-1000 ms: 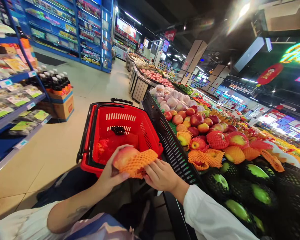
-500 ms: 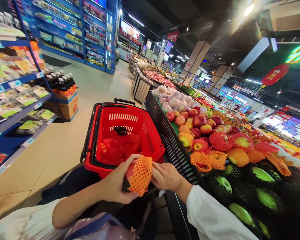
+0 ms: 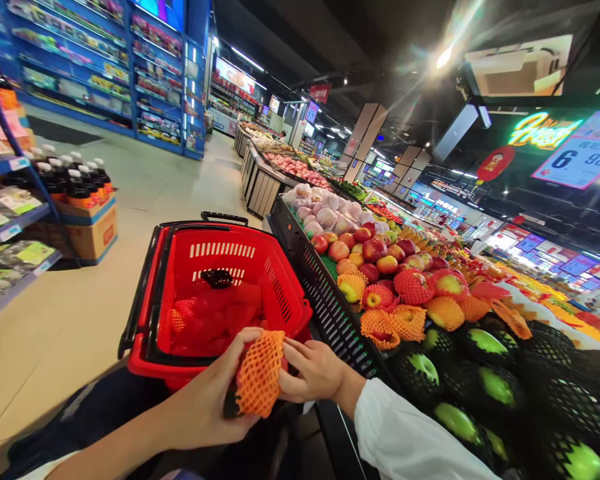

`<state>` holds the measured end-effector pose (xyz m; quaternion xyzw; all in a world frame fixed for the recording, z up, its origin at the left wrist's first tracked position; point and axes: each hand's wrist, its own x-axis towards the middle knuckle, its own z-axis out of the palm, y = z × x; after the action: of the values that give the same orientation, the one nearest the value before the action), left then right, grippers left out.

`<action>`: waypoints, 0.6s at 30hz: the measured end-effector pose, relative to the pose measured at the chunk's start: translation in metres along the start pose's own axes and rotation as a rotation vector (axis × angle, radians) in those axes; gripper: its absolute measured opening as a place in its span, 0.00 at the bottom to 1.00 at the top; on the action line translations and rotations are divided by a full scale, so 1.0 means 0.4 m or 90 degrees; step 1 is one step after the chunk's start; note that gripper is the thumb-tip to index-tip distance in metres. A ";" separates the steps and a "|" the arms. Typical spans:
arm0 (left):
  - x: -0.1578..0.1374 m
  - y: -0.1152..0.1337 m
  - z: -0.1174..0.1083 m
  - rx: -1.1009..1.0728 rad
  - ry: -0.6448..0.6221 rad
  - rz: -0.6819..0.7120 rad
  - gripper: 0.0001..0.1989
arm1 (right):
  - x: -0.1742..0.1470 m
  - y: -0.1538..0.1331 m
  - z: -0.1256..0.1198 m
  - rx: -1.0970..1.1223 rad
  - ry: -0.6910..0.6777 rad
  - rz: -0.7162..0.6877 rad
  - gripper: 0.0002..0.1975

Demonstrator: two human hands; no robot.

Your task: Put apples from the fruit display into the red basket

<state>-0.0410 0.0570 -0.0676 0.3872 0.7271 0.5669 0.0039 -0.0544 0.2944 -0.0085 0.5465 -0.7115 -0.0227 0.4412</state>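
The person holds an apple (image 3: 280, 365) wrapped in an orange foam net (image 3: 258, 375) in front of the body, just before the near rim of a red shopping basket (image 3: 290, 303). The left hand (image 3: 215, 407) cups the fruit from below and behind, with the fingers curled around the net and the thumb on top. The right hand (image 3: 313, 370) touches the net from the other side, its fingertips (image 3: 286, 347) pinching the net's edge. Inside the basket lie several fruits in red nets (image 3: 215, 320). To the right stands a black crate display (image 3: 330, 300) with apples (image 3: 375, 250), netted fruits (image 3: 413, 287) and green fruits in black nets (image 3: 487, 343).
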 end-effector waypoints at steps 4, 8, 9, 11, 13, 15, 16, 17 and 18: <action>-0.026 -0.045 0.011 -0.031 0.002 0.002 0.49 | -0.012 0.000 0.000 -0.003 -0.052 -0.007 0.14; -0.025 -0.059 0.016 -0.056 0.001 -0.019 0.52 | -0.041 0.001 0.015 0.034 -0.082 -0.026 0.18; -0.022 -0.058 0.017 -0.067 0.017 -0.013 0.51 | -0.049 0.001 0.022 0.053 -0.090 -0.034 0.22; -0.018 -0.054 0.017 -0.092 0.054 0.004 0.48 | -0.063 -0.001 0.038 0.087 -0.116 -0.042 0.30; -0.016 -0.045 0.013 -0.108 0.073 0.014 0.47 | -0.071 -0.002 0.053 0.106 -0.145 -0.027 0.35; -0.015 -0.034 0.006 -0.111 0.063 0.002 0.47 | -0.073 -0.001 0.063 0.120 -0.179 -0.009 0.33; -0.013 -0.026 0.003 -0.107 0.057 -0.005 0.47 | -0.072 0.000 0.066 0.125 -0.201 -0.003 0.32; -0.010 -0.017 0.000 -0.104 0.057 -0.013 0.47 | -0.069 0.001 0.067 0.130 -0.224 0.003 0.30; -0.004 -0.006 -0.003 -0.099 0.060 -0.020 0.46 | -0.066 0.003 0.067 0.135 -0.248 0.008 0.30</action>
<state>-0.0417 0.0549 -0.0700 0.3472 0.6865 0.6388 0.0089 -0.0725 0.3039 -0.0399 0.5708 -0.7849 -0.0502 0.2359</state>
